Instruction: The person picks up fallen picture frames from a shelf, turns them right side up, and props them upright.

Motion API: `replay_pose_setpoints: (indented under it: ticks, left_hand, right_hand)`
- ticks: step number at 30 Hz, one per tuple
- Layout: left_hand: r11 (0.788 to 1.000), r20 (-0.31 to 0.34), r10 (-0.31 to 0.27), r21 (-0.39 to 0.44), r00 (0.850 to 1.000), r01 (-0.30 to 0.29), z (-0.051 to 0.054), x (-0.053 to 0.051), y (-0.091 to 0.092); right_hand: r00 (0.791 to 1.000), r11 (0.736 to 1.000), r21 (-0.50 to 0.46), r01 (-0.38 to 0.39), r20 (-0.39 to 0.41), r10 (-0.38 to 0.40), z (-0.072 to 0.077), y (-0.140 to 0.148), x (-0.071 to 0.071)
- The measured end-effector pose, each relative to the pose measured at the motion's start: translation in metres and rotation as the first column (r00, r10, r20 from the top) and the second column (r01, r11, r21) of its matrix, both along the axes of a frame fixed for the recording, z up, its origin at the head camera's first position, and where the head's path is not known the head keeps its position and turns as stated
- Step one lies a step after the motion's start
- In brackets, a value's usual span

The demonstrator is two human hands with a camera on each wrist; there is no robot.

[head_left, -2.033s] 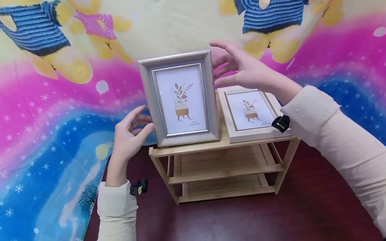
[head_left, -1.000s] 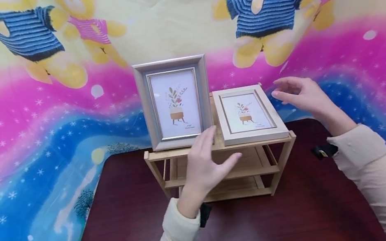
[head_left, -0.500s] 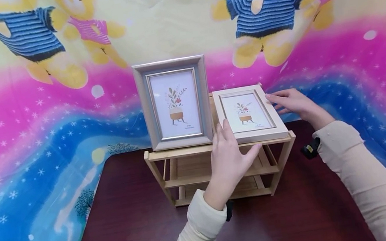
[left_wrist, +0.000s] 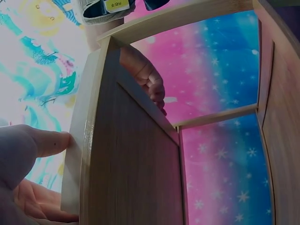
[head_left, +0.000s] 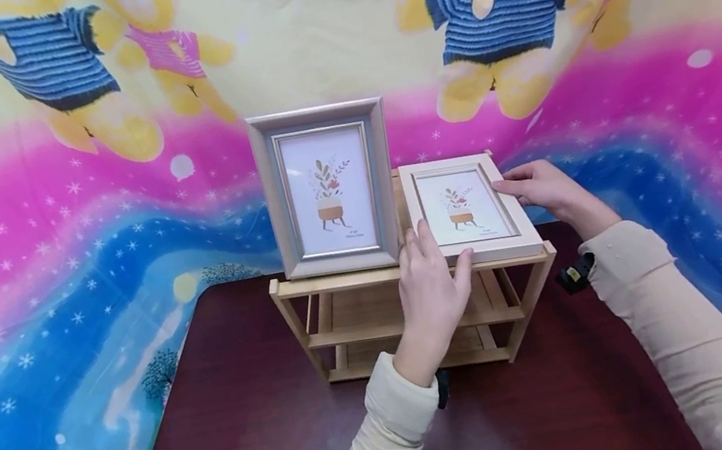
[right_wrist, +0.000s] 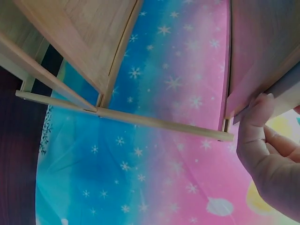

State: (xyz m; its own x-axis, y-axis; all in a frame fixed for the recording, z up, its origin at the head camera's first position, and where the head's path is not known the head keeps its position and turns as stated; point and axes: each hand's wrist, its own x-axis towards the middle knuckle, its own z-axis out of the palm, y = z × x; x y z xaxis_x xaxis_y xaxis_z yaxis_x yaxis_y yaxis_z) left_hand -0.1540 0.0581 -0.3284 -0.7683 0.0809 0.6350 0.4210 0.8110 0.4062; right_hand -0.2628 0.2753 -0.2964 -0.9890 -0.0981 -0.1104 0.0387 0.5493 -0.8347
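A cream picture frame (head_left: 530, 234) lies face up on the right half of a wooden rack's top (head_left: 341, 281). At its left and front edges is my left hand (head_left: 431, 296), fingers fairly straight; the left wrist view shows the thumb (left_wrist: 51, 142) touching the frame's edge (left_wrist: 75, 164). My right hand (head_left: 555, 192) holds the frame's right side, thumb on its face; in the right wrist view a bent finger (right_wrist: 258, 112) meets its edge. A larger grey frame (head_left: 382, 175) stands upright on the left half, touched by neither hand visibly.
Below the top, the rack has two lower shelves (head_left: 387, 303) with front rails (head_left: 411, 326). It stands on a dark red table (head_left: 244, 429). Behind hangs a printed cloth (head_left: 318, 29) with bears and snowflakes.
My left hand has moved from the grey frame's left side to the cream frame. My right hand has left the grey frame's right side and come in against the cream frame's right edge.
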Motion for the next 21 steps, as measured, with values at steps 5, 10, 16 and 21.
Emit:
replay_pose_setpoints:
  ticks: [5,10,16,21]
  left_hand:
    - [0.999,0.012,-0.025,0.03,1.0,0.024,0.0,0.0,0.0]
    - [0.997,-0.017,-0.05,0.065,0.999,0.051,-0.002,-0.001,0.0]
    - [0.992,-0.107,-0.083,0.085,0.991,0.092,-0.003,-0.004,-0.002]
    - [0.994,-0.091,-0.08,0.074,0.993,0.086,-0.002,-0.005,-0.003]
  right_hand:
    - [0.999,0.999,-0.043,0.028,-0.019,-0.029,0.001,0.0,0.003]
    - [0.995,0.997,-0.07,0.043,-0.083,-0.049,0.003,0.002,0.006]
    - [0.973,0.989,-0.135,0.059,-0.215,-0.088,0.003,0.004,0.011]
    - [0.95,0.989,-0.135,0.054,-0.299,-0.093,0.007,0.005,0.014]
